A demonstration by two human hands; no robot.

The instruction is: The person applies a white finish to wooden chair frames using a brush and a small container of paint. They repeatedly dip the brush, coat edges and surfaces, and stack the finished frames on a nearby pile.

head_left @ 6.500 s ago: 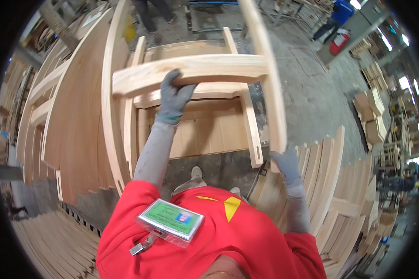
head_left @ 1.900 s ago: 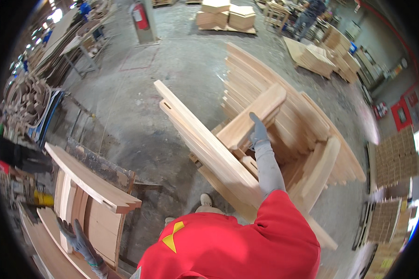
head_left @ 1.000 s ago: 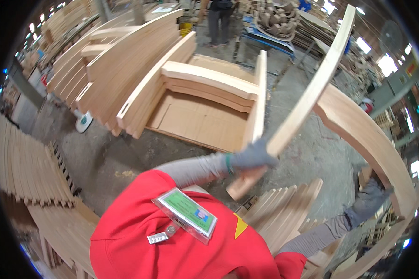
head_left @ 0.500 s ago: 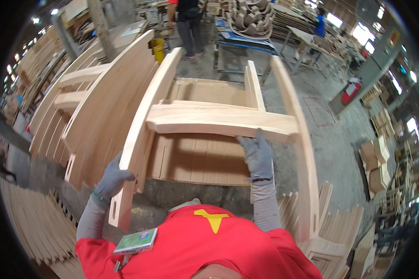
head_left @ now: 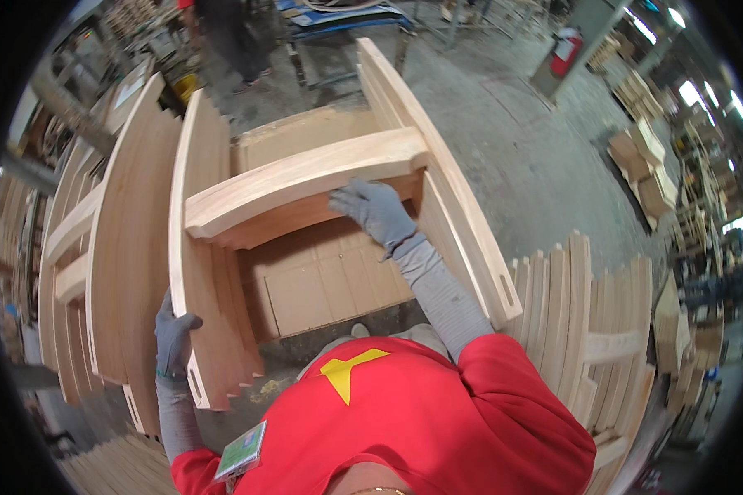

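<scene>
A pale H-shaped wooden frame [head_left: 305,177], two long legs joined by a curved crossrail, lies on top of a stack of similar frames [head_left: 215,289]. My gloved left hand [head_left: 173,337] grips the near end of its left leg, thumb over the inner edge and fingers on the outer side. Beneath the crossrail, toward its right half, my gloved right hand [head_left: 374,213] has its fingers stretched leftward, by the rail's near face. Whether those fingertips press on the wood, I cannot tell. Slots show in the near ends of both legs.
Brown cardboard [head_left: 330,289] lies under the stack. Another stack of wooden frames [head_left: 132,223] stands close on the left, and more frames [head_left: 570,322] at the right. A person [head_left: 233,41] stands beyond. A red fire extinguisher [head_left: 565,52] hangs on a pillar at the far right.
The top frame has come down and left, lining up with the stack below. My right hand has shifted left along the crossrail, and my view has turned to the right.
</scene>
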